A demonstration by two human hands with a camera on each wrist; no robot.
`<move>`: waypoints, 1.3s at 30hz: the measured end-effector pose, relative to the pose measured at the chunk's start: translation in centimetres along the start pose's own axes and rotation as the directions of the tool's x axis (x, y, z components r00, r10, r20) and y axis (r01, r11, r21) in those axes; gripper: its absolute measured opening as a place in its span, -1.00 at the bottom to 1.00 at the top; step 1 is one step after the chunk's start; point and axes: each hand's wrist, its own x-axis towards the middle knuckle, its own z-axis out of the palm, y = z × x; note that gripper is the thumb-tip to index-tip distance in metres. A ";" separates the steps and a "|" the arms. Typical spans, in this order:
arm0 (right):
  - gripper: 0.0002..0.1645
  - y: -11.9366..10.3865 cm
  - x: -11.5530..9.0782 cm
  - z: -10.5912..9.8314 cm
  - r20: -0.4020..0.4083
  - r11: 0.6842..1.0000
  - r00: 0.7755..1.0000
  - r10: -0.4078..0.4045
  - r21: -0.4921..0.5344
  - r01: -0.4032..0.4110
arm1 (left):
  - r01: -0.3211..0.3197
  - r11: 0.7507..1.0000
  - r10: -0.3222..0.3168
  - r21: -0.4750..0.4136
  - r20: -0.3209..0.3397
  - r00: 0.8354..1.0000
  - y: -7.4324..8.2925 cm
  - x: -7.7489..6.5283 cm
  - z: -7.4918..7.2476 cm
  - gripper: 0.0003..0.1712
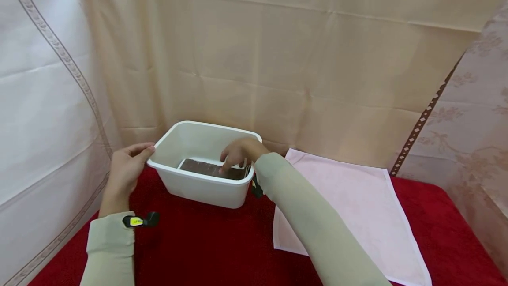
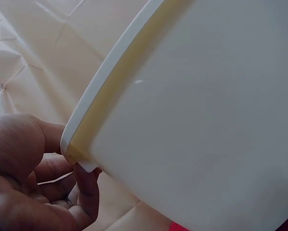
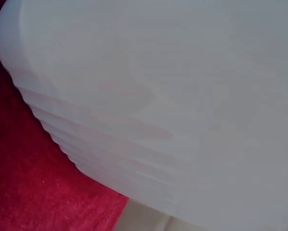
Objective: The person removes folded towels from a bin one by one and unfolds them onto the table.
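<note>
A: What are the hands doing?
B: The left hand (image 1: 126,171) pinches a corner of the rim of a white, rectangular plastic tub (image 1: 198,190), thumb on top and fingers beneath. The right hand (image 1: 240,153) reaches down inside, fingertips at a dark brown, flat, oblong slab (image 1: 200,167).
A: Is it clamped on the slab?
B: I cannot tell; the near wall hides part of those fingers, and the right wrist view shows only the tub's outside.
A: Where is the slab, exactly?
B: At the bottom of the tub, along the near side.
A: And farther out?
B: A pale pink, square cloth (image 1: 349,206) lies spread to the right, on the bench (image 1: 198,250) with its deep red cover.
A: How far along is it?
B: The tub is steadied and the slab is inside, I'd judge. Letting go of both is left; whether the slab stays in, I can't say.
</note>
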 end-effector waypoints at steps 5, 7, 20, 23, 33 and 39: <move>-0.21 0.0 0.1 0.1 0.029 0.999 0.999 0.031 -0.041 -0.030 | -0.004 1.000 0.004 0.007 -0.002 1.000 0.1 -0.1 0.0 -0.45; -0.22 0.0 0.2 0.2 0.036 0.998 0.999 0.040 -0.039 -0.038 | -0.006 1.000 0.006 0.003 -0.001 1.000 0.2 -0.1 0.0 -0.45; -0.46 0.0 0.1 0.3 0.080 0.999 0.996 0.040 -0.035 -0.038 | -0.024 0.999 0.024 -0.021 -0.007 1.000 0.0 -0.2 0.0 -0.48; -0.48 0.1 0.2 0.2 0.075 0.995 0.997 0.027 -0.096 -0.020 | -0.022 1.000 0.022 -0.010 -0.008 1.000 0.0 -0.2 0.0 -0.47; -0.40 0.2 0.3 -0.1 0.041 0.996 0.999 -0.001 -0.084 0.004 | -0.022 1.000 0.022 -0.004 -0.007 1.000 0.1 -0.1 -0.1 -0.47; -0.44 0.1 0.2 -0.2 0.016 0.997 0.998 -0.060 -0.041 0.061 | -0.018 1.000 0.018 -0.001 -0.010 1.000 -0.2 0.0 -0.1 -0.49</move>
